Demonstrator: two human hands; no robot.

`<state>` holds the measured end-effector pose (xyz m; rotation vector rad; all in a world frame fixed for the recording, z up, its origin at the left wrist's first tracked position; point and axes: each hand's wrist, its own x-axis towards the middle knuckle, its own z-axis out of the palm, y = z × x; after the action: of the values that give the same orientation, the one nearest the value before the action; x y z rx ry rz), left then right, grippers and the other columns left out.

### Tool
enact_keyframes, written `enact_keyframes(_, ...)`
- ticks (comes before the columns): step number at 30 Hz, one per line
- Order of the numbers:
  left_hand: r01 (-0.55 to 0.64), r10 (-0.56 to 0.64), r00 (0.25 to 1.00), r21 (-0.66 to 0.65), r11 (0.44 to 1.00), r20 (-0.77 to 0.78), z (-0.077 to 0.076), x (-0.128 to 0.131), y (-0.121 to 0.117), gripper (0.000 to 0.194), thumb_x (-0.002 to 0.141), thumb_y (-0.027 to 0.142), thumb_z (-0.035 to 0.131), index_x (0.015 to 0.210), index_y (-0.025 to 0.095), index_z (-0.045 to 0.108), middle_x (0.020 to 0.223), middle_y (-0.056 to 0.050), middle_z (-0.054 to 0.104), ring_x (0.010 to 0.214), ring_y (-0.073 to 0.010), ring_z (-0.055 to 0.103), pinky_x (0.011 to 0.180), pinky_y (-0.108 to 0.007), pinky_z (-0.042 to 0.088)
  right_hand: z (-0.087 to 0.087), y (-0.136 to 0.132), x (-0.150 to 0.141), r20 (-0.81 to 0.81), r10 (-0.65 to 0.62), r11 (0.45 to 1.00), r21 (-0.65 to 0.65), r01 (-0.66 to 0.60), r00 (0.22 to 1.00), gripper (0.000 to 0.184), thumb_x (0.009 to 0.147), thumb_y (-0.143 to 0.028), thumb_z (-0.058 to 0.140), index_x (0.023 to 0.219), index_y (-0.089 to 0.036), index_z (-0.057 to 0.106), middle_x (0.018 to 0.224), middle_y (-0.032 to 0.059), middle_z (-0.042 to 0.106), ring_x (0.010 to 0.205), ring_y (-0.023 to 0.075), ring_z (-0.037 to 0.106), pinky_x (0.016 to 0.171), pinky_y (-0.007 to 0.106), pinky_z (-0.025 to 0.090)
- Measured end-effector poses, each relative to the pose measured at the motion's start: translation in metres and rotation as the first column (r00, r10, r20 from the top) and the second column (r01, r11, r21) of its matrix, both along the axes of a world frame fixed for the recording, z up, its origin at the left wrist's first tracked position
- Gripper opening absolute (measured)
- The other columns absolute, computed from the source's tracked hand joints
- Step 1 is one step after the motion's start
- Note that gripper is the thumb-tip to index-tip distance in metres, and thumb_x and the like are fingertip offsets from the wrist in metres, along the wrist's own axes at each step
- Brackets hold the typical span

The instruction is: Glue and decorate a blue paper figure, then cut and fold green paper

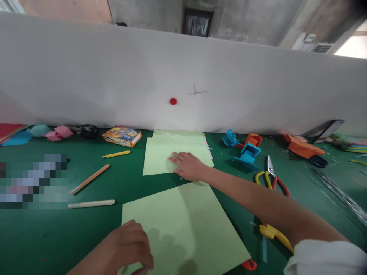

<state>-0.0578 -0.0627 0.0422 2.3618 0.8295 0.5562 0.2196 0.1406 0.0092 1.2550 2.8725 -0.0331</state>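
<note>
Nearest, the left hand [133, 242], fingers curled, grip unclear, is at 1 green sheet [186, 221] on the counter [94, 236]; right of it, 1 yellow tool [276, 233]. The right forearm [243, 191] blocks part of the counter. Leftward, 2 sticks [91, 204]. Farther, the right hand [187, 166], fingers slightly spread, rests on green paper [157, 152]; beyond, 1 box [122, 136], then 1 white panel [114, 76]

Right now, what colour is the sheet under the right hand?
Pale green, seen in the head view.

Box [122, 136] left of rear sheet [160, 152], scissors [270, 167] right
</note>
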Motion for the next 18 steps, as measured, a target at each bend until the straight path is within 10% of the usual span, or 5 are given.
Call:
enact_keyframes(9,-0.154,0.163,0.982,0.104,0.983,-0.09,-0.012,-0.008,0.018,0.02,0.1,0.019,0.052,0.099,0.025,0.07,0.09,-0.006,0.073,0.084,-0.0201,0.066,0.078,-0.034,0.053,-0.005,0.038,-0.01,-0.01,-0.174,0.985,0.003,0.174,0.985,0.065,0.105,-0.051,0.028,0.16,-0.018,0.035,0.168,0.0157,0.031,0.148,0.0391,0.037,0.116,0.055,0.034)
enact_keyframes(18,-0.163,0.183,0.946,0.095,0.982,-0.268,-0.028,-0.006,0.007,0.05,0.086,0.025,0.069,0.134,0.038,0.061,0.149,-0.004,0.055,0.138,-0.0327,0.048,0.111,-0.051,0.042,0.0,0.051,0.008,0.005,-0.094,0.993,-0.069,0.094,0.996,0.073,0.103,-0.061,0.032,0.164,-0.022,0.027,0.172,0.0106,0.021,0.155,0.0353,0.026,0.124,0.05,0.025)
